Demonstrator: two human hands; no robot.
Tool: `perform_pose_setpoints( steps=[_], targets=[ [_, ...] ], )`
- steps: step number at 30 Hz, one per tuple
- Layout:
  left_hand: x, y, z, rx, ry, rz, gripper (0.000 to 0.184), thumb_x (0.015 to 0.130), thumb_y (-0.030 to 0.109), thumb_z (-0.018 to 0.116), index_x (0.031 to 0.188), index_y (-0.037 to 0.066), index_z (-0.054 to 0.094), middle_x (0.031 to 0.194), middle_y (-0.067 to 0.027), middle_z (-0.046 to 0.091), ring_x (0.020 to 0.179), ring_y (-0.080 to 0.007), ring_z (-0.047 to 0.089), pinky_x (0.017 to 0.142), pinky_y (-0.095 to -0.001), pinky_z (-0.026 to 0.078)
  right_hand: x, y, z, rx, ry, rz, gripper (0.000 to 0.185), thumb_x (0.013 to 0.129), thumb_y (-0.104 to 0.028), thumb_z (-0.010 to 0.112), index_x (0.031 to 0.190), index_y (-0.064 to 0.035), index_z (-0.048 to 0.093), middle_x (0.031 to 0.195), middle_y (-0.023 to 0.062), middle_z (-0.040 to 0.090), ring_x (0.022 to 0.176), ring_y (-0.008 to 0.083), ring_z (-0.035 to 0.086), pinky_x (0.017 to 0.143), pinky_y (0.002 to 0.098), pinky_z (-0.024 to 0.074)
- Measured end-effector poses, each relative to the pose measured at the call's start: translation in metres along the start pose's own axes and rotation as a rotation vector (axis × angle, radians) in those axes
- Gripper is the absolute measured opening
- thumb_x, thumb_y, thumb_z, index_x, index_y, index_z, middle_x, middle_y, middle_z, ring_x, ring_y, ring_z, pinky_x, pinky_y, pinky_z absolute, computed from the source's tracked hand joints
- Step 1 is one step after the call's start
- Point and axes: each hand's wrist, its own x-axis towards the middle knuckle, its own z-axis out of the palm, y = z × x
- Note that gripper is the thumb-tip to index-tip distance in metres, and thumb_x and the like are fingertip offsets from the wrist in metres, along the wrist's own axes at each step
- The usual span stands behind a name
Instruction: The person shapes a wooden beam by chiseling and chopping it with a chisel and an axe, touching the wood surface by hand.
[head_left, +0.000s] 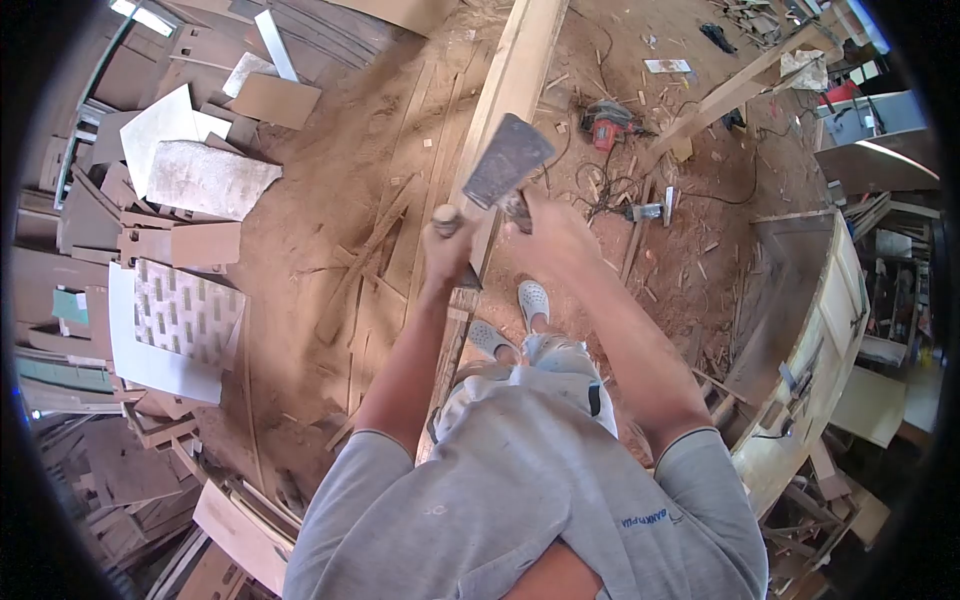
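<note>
Plainly, the left grip (449,246) holds a chisel (446,216) over the beam (512,75); the right grip (547,228) clasps a hatchet (508,160).

We see a brown, dusty floor (285,275) strewn with wood scraps and loose strips. To our left, boards (205,245) lie in untidy stacks, among them a pale sheet (190,310) patterned with small dark rectangles. To our right stands a large, box-like wooden unit (815,345), with a pale panel (868,405) beyond it. A bright strip of light (145,17) shows at upper left.
</note>
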Motion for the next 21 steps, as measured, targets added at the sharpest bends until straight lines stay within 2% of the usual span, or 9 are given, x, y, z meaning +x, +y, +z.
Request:
perform_pose_setpoints(
  steps=[2,4,7,10,11,14,18,19,21],
  targets=[
    [-0.005,0.029,-0.028,-0.196,0.017,0.049,0.012,0.089,0.01,0.075,0.086,0.004,0.065,0.067,-0.0005,0.062,0.053,-0.0122,0.056,0.05,-0.0277,0.045,-0.011,0.002,-0.007,0.062,-0.034,0.084,0.043,0.092,-0.027,0.072,0.126,-0.0029,0.06,0.107,0.0276,0.073,0.105,0.0456,0.071,0.093,0.0551,0.0559],
    [-0.016,0.067,-0.034,-0.331,0.1,0.016,0.02,0.091,0.016,0.08,0.088,0.004,0.064,0.068,0.0001,0.061,0.054,-0.0125,0.057,0.051,-0.029,0.049,-0.017,0.018,0.001,0.14,0.019,0.059,0.044,0.091,-0.027,0.074,0.123,0.0001,0.061,0.107,0.0286,0.073,0.104,0.0467,0.07,0.092,0.0543,0.0556],
    [-0.022,0.077,-0.054,0.172,0.011,0.193,0.029,0.092,0.021,0.084,0.086,0.003,0.062,0.069,0.0015,0.061,0.058,-0.0095,0.061,0.052,-0.0273,0.048,-0.026,0.026,0.001,0.252,0.082,0.063,0.044,0.09,-0.026,0.076,0.119,0.0042,0.063,0.105,0.0294,0.072,0.103,0.0471,0.07,0.09,0.0524,0.0555],
    [-0.027,0.081,-0.058,0.271,0.033,0.015,0.036,0.09,0.026,0.089,0.085,0.006,0.06,0.072,0.0018,0.063,0.069,-0.0084,0.066,0.063,-0.0282,0.054,-0.027,0.027,0.003,0.294,0.097,0.064,0.04,0.089,-0.024,0.077,0.114,0.0058,0.064,0.102,0.0293,0.072,0.099,0.0462,0.071,0.087,0.0507,0.0555],
    [-0.025,0.076,-0.053,0.11,0.083,-0.144,0.035,0.087,0.022,0.091,0.086,0.007,0.06,0.073,0.0033,0.062,0.073,-0.006,0.063,0.068,-0.0263,0.052,-0.027,0.028,0.003,0.295,0.1,0.062,0.039,0.089,-0.023,0.078,0.112,0.0059,0.065,0.101,0.0293,0.072,0.098,0.0458,0.071,0.086,0.0502,0.0555],
    [-0.016,0.045,-0.04,0.193,0.047,0.055,0.034,0.085,0.023,0.092,0.088,0.007,0.062,0.071,0.0045,0.06,0.07,-0.0048,0.059,0.065,-0.0245,0.05,-0.028,0.021,-0.001,0.289,0.07,0.073,0.036,0.089,-0.023,0.078,0.107,0.0056,0.064,0.097,0.0288,0.071,0.093,0.0455,0.071,0.083,0.0503,0.0553],
    [-0.016,0.048,-0.021,0.273,-0.079,-0.038,0.03,0.088,0.025,0.089,0.087,0.005,0.067,0.073,0.0042,0.062,0.068,-0.0055,0.056,0.062,-0.0246,0.046,-0.03,0.027,0.009,0.265,0.121,0.013,0.036,0.089,-0.024,0.078,0.104,0.0053,0.064,0.093,0.028,0.07,0.089,0.0463,0.069,0.082,0.052,0.055],
    [-0.019,0.055,-0.012,0.23,-0.066,-0.021,0.031,0.09,0.028,0.088,0.08,0.009,0.065,0.068,0.0055,0.059,0.062,-0.0055,0.053,0.055,-0.0258,0.041,-0.03,0.03,0.012,0.24,0.153,-0.028,0.037,0.089,-0.024,0.078,0.104,0.0055,0.064,0.092,0.0281,0.07,0.089,0.0467,0.069,0.082,0.0523,0.055],
    [-0.014,0.045,-0.013,0.256,-0.038,0.026,0.03,0.088,0.022,0.087,0.078,0.006,0.064,0.07,0.0053,0.059,0.066,-0.0051,0.052,0.059,-0.0259,0.043,-0.032,0.029,0.013,0.223,0.175,-0.064,0.038,0.089,-0.025,0.078,0.105,0.0057,0.064,0.092,0.029,0.07,0.091,0.0479,0.068,0.083,0.053,0.0548]
  ],
)
